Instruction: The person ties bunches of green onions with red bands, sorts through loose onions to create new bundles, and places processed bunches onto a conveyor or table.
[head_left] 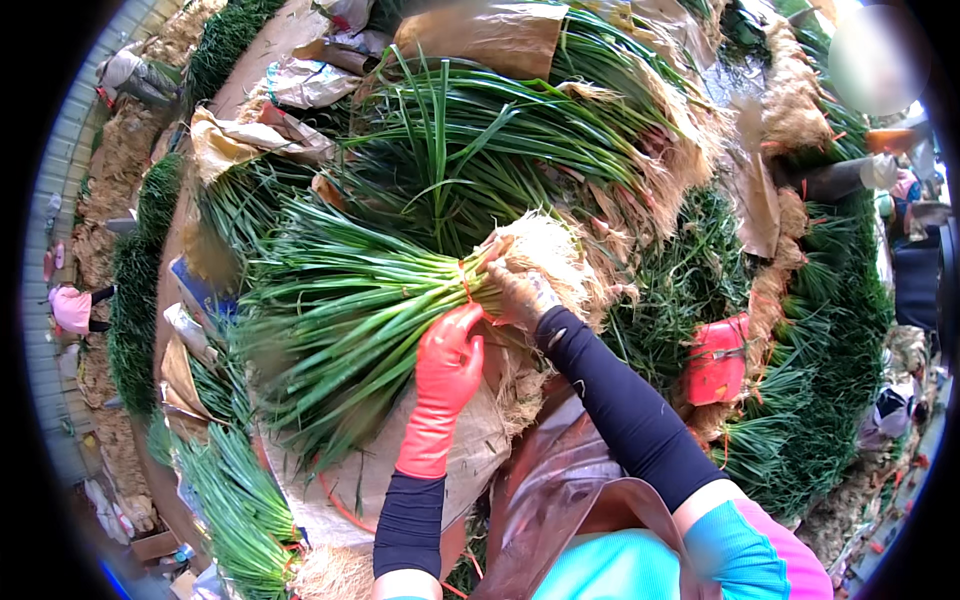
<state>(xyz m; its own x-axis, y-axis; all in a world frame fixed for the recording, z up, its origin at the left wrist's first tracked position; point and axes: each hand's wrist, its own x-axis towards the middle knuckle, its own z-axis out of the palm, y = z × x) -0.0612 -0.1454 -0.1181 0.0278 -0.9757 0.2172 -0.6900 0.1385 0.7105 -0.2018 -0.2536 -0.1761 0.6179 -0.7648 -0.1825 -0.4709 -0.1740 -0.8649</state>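
Note:
A thick bundle of green onions (340, 300) lies across brown paper in front of me, leaves to the left and pale roots (545, 255) to the right. A thin red tie (466, 285) circles it near the root end. My left hand (450, 360), in a red rubber glove, grips the bundle from below at the tie. My right hand (515, 290), bare and soiled with a dark sleeve on the forearm, clasps the bundle just beside the roots.
More green onion bundles (520, 130) are heaped behind, with crumpled brown paper (480, 35) among them. A red plastic container (716, 360) sits at the right. Another bundle (240, 510) lies at lower left. A person in pink (72, 308) crouches far left.

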